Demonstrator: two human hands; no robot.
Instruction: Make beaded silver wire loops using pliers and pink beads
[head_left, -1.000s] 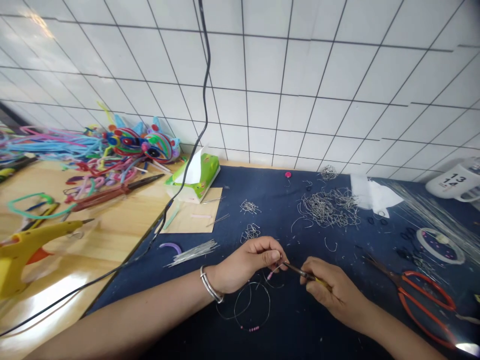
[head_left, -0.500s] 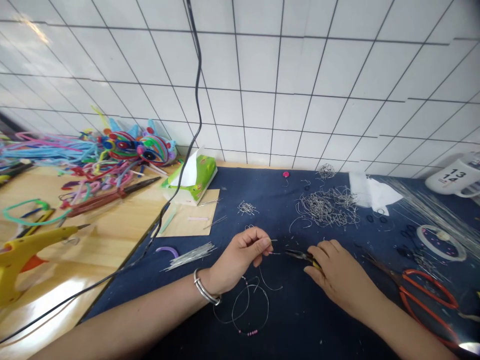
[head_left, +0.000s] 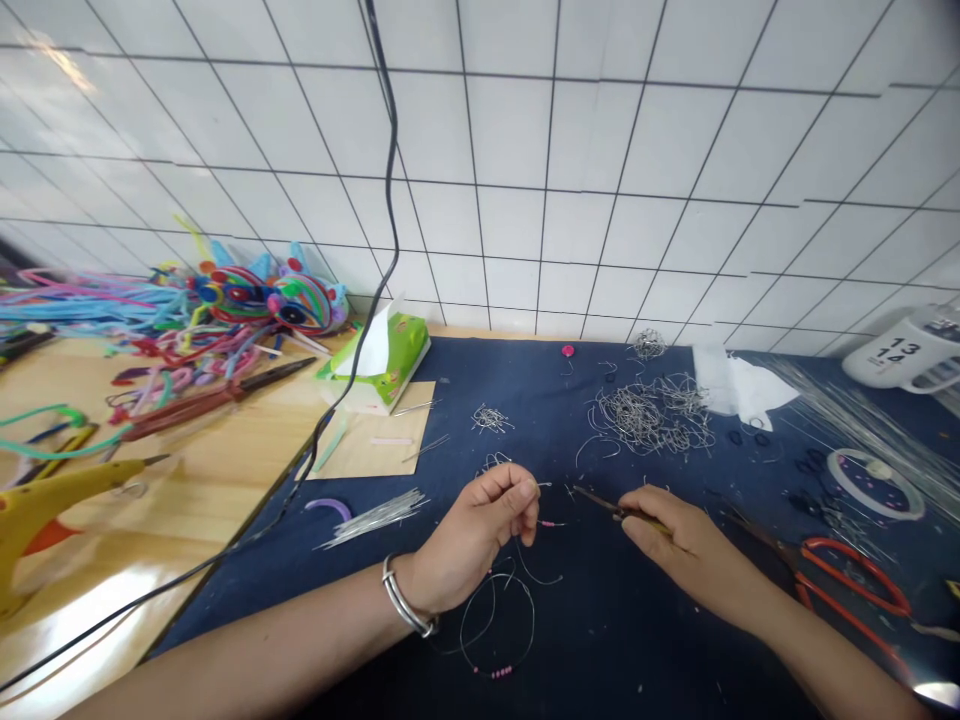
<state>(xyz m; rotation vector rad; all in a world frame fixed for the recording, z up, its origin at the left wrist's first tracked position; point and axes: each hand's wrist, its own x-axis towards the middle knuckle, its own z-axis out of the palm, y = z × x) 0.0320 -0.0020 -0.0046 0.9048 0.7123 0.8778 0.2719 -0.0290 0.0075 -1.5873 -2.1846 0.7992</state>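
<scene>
Thumb and fingers of my left hand (head_left: 487,530) pinch a thin wire, whose small looped tip pokes out to the right. Just below that tip, pink beads (head_left: 552,523) sit on a wire strand beside my fingers. My right hand (head_left: 686,540) is closed around slim pliers (head_left: 600,500), their jaws pointing left toward the wire tip with a gap between. Below my left hand, a wire ring with pink beads (head_left: 501,673) lies on the dark blue cloth (head_left: 600,640).
A tangled wire pile (head_left: 649,415) lies behind my hands. Red-handled scissors (head_left: 855,575) and a round bead dish (head_left: 876,483) are at the right. Cut wires (head_left: 375,517), a tissue pack (head_left: 382,360) and a yellow glue gun (head_left: 67,490) lie leftward.
My right hand has turned the pliers, so their jaws look narrower and slant up to the left. Pink beads now show more clearly beside my left fingers. The view has shifted slightly.
</scene>
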